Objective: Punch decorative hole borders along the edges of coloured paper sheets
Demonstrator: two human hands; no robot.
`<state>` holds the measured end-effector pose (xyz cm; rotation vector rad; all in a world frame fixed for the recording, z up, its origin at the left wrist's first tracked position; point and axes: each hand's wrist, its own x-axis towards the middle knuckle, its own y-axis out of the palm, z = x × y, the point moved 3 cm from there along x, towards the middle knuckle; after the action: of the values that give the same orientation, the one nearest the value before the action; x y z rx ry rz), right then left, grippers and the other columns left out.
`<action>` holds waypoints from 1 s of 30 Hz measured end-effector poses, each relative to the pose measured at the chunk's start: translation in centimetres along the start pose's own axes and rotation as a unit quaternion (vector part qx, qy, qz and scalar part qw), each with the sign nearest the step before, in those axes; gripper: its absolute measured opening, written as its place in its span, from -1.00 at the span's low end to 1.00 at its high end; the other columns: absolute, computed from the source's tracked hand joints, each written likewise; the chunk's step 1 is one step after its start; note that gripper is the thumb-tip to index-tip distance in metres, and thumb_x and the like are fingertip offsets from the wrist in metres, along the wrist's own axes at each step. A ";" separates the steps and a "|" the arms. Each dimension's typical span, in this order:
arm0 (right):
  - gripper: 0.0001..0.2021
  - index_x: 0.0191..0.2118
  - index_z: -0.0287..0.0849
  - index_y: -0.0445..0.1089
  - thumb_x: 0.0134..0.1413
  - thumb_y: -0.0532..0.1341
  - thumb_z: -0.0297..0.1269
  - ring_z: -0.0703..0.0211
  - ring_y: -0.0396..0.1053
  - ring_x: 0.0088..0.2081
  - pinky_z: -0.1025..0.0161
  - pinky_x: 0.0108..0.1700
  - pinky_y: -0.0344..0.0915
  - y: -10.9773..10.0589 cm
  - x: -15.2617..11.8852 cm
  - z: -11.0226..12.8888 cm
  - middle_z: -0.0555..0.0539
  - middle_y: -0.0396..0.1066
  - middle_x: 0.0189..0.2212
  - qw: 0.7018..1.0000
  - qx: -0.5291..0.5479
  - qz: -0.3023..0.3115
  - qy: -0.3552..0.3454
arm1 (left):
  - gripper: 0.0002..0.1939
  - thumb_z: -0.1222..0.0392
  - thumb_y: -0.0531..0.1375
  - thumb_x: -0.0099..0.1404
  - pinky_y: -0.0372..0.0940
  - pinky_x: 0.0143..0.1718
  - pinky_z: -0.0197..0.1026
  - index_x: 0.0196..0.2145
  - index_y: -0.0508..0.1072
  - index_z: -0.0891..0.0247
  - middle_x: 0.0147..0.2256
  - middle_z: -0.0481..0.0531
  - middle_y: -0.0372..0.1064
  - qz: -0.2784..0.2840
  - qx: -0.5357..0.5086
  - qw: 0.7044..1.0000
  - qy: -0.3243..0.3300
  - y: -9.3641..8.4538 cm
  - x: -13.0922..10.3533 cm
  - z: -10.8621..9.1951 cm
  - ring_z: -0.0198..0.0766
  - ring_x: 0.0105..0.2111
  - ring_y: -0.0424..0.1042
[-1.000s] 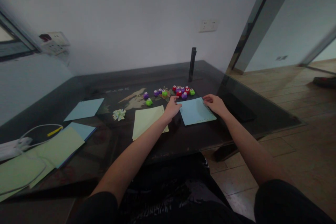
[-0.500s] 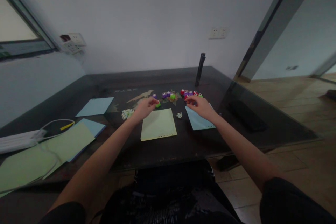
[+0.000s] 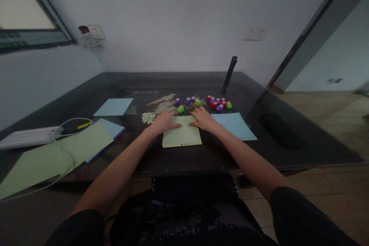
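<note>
My left hand (image 3: 165, 122) is open at the left edge of a pale yellow sheet of paper (image 3: 182, 136), thumb spread over it. My right hand (image 3: 204, 118) lies open on the same sheet's upper right side, thumb apart from the fingers. Small punched-looking marks run along the sheet's near edge. Just beyond my left fingertips stands a green craft paper punch (image 3: 180, 109). Purple punches (image 3: 188, 100) and another green punch (image 3: 197, 102) stand behind the sheet. To the left of my left hand is a pile of small pale paper pieces (image 3: 148, 118).
Right of my right hand lies a light blue sheet (image 3: 235, 126), with a cluster of red, purple and green punches (image 3: 218, 103) behind it. A black stick-like object (image 3: 230, 74) stands at the back. Papers, a white power strip (image 3: 31, 137) and a cable occupy the left; a dark flat object (image 3: 282, 130) lies right.
My left hand has drawn back from the green punch onto the yellow sheet. My right hand has moved left from the punch cluster to that sheet. The camera view has shifted slightly.
</note>
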<state>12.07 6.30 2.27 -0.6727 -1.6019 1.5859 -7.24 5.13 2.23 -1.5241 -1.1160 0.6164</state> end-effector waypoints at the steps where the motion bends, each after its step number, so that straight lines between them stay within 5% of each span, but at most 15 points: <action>1: -0.42 0.09 -0.34 0.32 0.03 0.26 -0.05 -0.18 0.15 0.06 0.04 0.06 0.14 0.1 -0.1 0.0 -0.32 0.34 -0.01 1.000 -0.003 -0.001 -0.004 | -0.36 -0.15 0.24 0.06 0.18 0.04 0.01 0.04 0.35 0.22 0.01 0.16 0.34 0.008 0.011 1.000 -0.009 0.1 -0.1 -0.1 0.00 0.02 0.30; 30: -0.64 -0.04 -0.22 0.41 0.03 0.28 -0.20 -0.03 0.22 -0.01 0.14 -0.02 0.21 0.1 -0.7 0.6 -0.21 0.34 -0.11 0.998 0.026 -0.043 0.036 | -0.39 -0.11 0.27 0.05 0.20 0.00 0.00 0.01 0.37 0.22 -0.05 0.17 0.31 0.000 0.063 0.998 -0.019 0.2 -0.4 -0.3 0.02 -0.03 0.29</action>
<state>11.97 5.45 2.14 -0.6170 -1.5134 1.5183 -7.06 4.65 2.06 -1.4104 -1.0845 0.7049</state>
